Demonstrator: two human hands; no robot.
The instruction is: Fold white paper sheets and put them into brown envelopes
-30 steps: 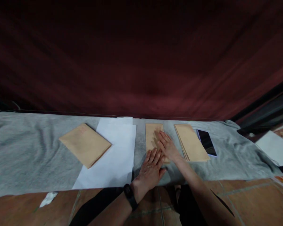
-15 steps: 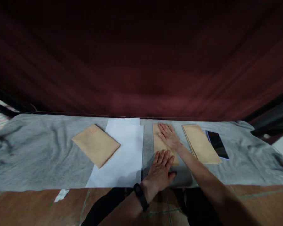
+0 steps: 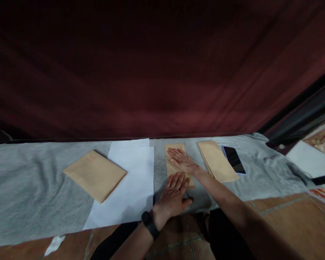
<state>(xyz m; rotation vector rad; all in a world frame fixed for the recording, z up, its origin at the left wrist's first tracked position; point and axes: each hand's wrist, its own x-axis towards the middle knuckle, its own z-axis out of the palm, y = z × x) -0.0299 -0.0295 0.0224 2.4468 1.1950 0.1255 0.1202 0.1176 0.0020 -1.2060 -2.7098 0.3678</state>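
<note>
A narrow tan envelope (image 3: 171,151) lies lengthwise on a grey cloth (image 3: 29,180). My left hand (image 3: 173,193), with a black band on the wrist, lies flat and open on the envelope's near end. Farther up the envelope, my right hand (image 3: 182,160) presses flat with its fingers stretched out toward the far left. Neither hand holds anything.
White paper sheets (image 3: 130,177) lie left of the envelope, with a stack of tan envelopes (image 3: 95,174) overlapping their left edge. Another tan stack (image 3: 216,160) and a dark phone (image 3: 233,159) lie to the right. A dark red curtain (image 3: 151,72) hangs behind. Brown tiled floor (image 3: 287,220) runs along the near side.
My right hand slid up the envelope away from me, then turned its fingers leftward. My left hand stayed flat on the near end. The camera view shifted sideways.
</note>
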